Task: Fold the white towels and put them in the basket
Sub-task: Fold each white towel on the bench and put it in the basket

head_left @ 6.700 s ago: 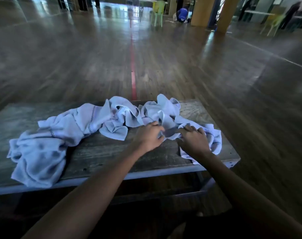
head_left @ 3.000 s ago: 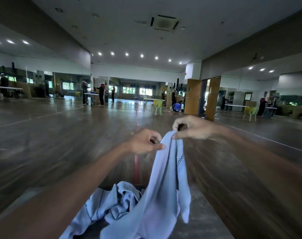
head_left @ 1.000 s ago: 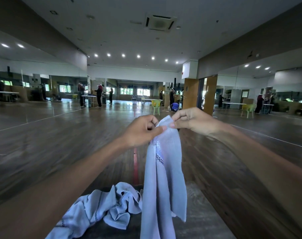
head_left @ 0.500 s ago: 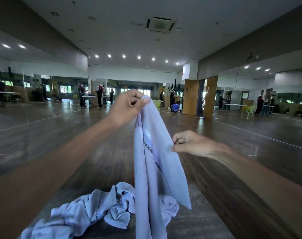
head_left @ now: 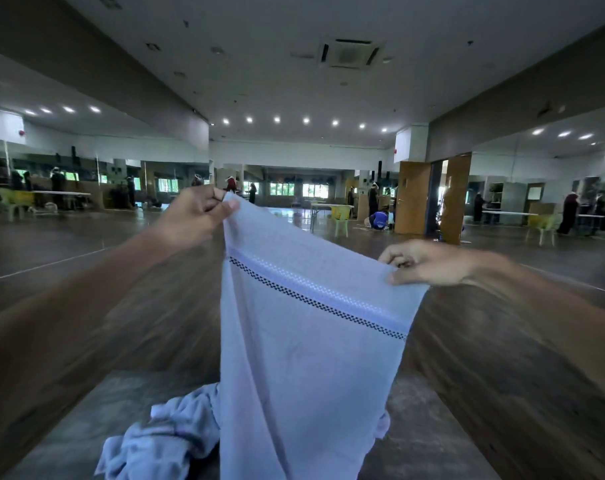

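Looking out from your head camera, you hold one white towel [head_left: 304,341] up in front of you, spread between both hands. Your left hand [head_left: 193,220] is the higher one; its thumb and curled fingers pinch the top left corner. Your right hand [head_left: 429,263] sits lower and to the right, fingers curled, pinching the other top corner, so the upper edge slopes down from left to right. A dark checkered stripe [head_left: 315,301] runs across the cloth just below that edge. The towel hangs in front of the grey table [head_left: 425,445], its lower end out of view. Behind it on the table lies a crumpled heap of white towels [head_left: 169,434]. Beyond stretches a dark wooden floor [head_left: 86,244], with a pale green chair [head_left: 341,216] far off.
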`<state>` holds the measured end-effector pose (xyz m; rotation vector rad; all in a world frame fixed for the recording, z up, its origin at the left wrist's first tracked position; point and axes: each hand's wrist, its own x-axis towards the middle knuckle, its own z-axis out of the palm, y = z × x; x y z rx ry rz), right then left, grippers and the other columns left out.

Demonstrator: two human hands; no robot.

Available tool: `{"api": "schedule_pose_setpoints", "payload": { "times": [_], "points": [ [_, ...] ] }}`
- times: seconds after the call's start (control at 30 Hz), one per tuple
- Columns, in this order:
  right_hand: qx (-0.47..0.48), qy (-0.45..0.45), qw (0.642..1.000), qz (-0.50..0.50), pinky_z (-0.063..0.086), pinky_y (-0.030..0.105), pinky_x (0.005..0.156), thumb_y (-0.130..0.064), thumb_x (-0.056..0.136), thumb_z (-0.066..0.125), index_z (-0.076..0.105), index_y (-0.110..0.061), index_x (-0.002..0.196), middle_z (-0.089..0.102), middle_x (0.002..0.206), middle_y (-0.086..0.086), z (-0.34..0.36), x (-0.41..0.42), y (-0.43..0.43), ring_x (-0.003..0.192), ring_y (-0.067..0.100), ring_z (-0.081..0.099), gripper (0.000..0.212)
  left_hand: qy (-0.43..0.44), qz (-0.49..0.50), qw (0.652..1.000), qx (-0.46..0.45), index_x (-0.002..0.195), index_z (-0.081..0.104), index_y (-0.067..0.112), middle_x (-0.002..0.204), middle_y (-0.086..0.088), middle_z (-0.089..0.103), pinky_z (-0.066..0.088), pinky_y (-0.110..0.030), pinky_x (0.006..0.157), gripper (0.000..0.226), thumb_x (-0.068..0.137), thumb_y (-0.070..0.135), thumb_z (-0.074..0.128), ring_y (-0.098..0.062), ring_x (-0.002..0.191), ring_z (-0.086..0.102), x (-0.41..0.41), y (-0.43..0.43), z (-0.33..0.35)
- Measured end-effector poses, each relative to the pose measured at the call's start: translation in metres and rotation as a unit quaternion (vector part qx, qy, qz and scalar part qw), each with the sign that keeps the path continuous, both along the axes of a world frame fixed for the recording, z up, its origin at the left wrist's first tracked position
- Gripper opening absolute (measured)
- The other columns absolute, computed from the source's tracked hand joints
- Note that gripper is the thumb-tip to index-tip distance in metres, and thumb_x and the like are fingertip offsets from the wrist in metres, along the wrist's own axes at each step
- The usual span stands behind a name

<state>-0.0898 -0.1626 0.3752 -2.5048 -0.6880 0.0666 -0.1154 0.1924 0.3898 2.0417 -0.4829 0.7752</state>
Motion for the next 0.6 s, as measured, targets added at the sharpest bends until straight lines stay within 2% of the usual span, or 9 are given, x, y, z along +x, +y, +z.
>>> {"api": "schedule_pose_setpoints", "payload": {
  "times": [0.03,0.1,0.2,0.3,0.4,0.5,0.53,0.6],
  "points": [
    [-0.041,-0.004,0.999,-0.002,0.051,0.034,0.091,-0.013,0.092,0.058,0.061,-0.009,0.108,0.067,0.110,0.005,-0.002,0.001,0.001,0.103,0.019,0.064,0.017,0.007,0.005,1.000,-0.002,0.100,0.060,0.008,0.093,0.006,0.066,0.049,-0.010,0.064,0.017,0.094,0.022,0.053,-0.007,0.084,0.063,-0.005,0.008,-0.003],
    [-0.077,-0.007,0.997,-0.002,0.048,0.030,0.092,-0.015,0.092,0.058,0.064,-0.007,0.106,0.067,0.111,0.004,-0.007,0.004,0.002,0.105,0.018,0.062,0.017,0.042,0.010,0.999,0.018,0.096,0.063,0.009,0.094,0.001,0.069,0.048,-0.018,0.076,0.014,0.092,0.021,0.056,-0.008,0.088,0.064,-0.011,0.026,-0.012],
    [-0.067,-0.012,0.998,-0.004,0.048,0.030,0.091,-0.016,0.090,0.061,0.068,-0.008,0.100,0.069,0.106,0.002,-0.003,0.013,0.002,0.102,0.018,0.063,0.015,0.150,0.018,0.984,0.094,0.094,0.067,0.010,0.095,-0.003,0.073,0.049,-0.025,0.084,0.015,0.090,0.022,0.060,-0.014,0.091,0.067,-0.010,0.048,-0.028],
    [-0.078,-0.047,0.996,-0.024,0.048,0.031,0.087,-0.015,0.090,0.062,0.068,-0.012,0.094,0.068,0.103,0.001,0.007,0.032,0.006,0.098,0.017,0.062,0.009,0.185,0.036,0.972,0.140,0.090,0.068,0.010,0.092,-0.004,0.074,0.050,-0.032,0.087,0.011,0.088,0.020,0.063,-0.018,0.091,0.068,0.004,0.058,-0.038],
    [-0.090,-0.114,0.988,-0.052,0.044,0.023,0.070,-0.015,0.090,0.062,0.067,-0.016,0.089,0.066,0.097,0.000,0.017,0.054,0.012,0.088,0.014,0.059,0.006,0.181,0.048,0.971,0.152,0.089,0.066,0.005,0.088,-0.015,0.072,0.047,-0.030,0.079,0.013,0.087,0.018,0.065,-0.021,0.079,0.064,0.025,0.063,-0.039],
    [-0.080,-0.196,0.973,-0.089,0.046,0.028,0.069,-0.013,0.089,0.064,0.070,-0.010,0.091,0.067,0.092,0.002,0.037,0.073,0.019,0.085,0.018,0.059,0.007,0.134,0.069,0.978,0.145,0.088,0.063,0.011,0.083,-0.024,0.067,0.052,-0.043,0.073,0.010,0.086,0.020,0.066,-0.035,0.070,0.061,0.051,0.066,-0.023],
    [-0.073,-0.221,0.967,-0.106,0.046,0.029,0.069,-0.013,0.088,0.065,0.070,-0.009,0.091,0.067,0.092,0.003,0.048,0.079,0.020,0.085,0.018,0.060,0.008,0.112,0.084,0.980,0.143,0.087,0.062,0.014,0.085,-0.025,0.066,0.053,-0.041,0.065,0.008,0.087,0.021,0.065,-0.034,0.069,0.061,0.058,0.064,-0.013],
    [-0.053,-0.265,0.953,-0.140,0.048,0.029,0.068,-0.013,0.086,0.066,0.070,-0.009,0.090,0.067,0.094,0.006,0.072,0.087,0.019,0.086,0.019,0.060,0.006,0.062,0.123,0.982,0.133,0.086,0.058,0.019,0.084,-0.022,0.065,0.047,-0.028,0.053,0.006,0.089,0.022,0.062,-0.022,0.063,0.056,0.067,0.056,0.015]
  ]
}}
